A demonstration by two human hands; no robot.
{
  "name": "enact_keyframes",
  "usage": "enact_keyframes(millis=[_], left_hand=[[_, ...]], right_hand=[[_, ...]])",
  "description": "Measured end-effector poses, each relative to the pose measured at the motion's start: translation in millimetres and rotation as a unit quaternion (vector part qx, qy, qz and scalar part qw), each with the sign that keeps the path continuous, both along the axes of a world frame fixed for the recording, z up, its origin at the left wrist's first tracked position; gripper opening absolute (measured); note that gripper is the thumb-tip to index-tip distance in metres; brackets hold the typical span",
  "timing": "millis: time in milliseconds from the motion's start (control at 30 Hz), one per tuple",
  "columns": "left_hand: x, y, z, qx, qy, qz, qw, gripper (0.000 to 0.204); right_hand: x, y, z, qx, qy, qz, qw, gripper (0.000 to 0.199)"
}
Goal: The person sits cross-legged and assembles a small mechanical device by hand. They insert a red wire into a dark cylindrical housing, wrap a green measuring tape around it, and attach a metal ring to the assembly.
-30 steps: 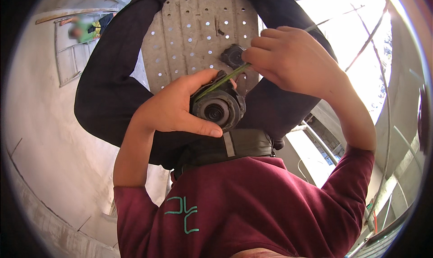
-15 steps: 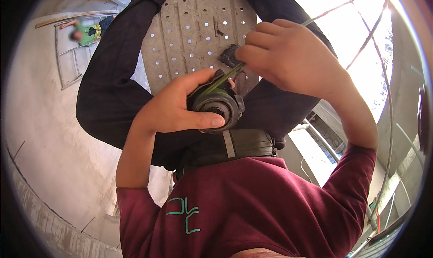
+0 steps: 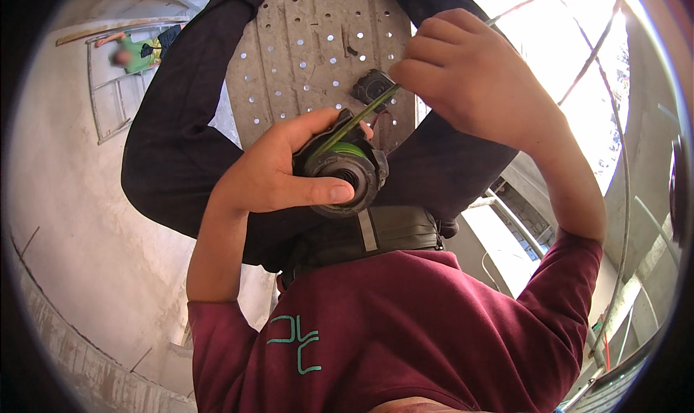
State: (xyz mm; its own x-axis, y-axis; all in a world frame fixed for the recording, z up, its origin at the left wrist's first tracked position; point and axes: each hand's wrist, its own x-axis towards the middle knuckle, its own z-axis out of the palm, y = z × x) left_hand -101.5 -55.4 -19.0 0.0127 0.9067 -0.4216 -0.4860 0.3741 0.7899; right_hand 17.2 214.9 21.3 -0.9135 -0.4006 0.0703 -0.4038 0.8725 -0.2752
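The left hand [image 3: 264, 169] grips a round black spool housing [image 3: 371, 176] at the centre of the view, its thumb lying across the front. The right hand [image 3: 473, 80], bent at the wrist with curled fingers, pinches a green line [image 3: 359, 120], which runs straight from the housing between one and two o'clock. The housing has rings around a dark middle; bright green shows near its upper rim.

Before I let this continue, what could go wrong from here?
The green strip runs straight from the black round device in the left hand to the right hand; a slip might let it spring loose. The black part on the perforated platform could get knocked.
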Motion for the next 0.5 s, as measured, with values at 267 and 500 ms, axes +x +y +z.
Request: enact_keyframes(millis=[267, 500], left_hand=[[4.4, 2.0, 0.9, -0.019, 0.025, 0.026, 0.999, 0.061], [-1.7, -7.4, -1.6, -0.018, 0.042, 0.018, 0.999, 0.062]], right_hand=[[-3.0, -4.4, -2.3, -0.018, -0.007, 0.007, 1.000, 0.030], [0.2, 21.7, 1.4, 0.026, 0.042, -0.006, 0.999, 0.029]])
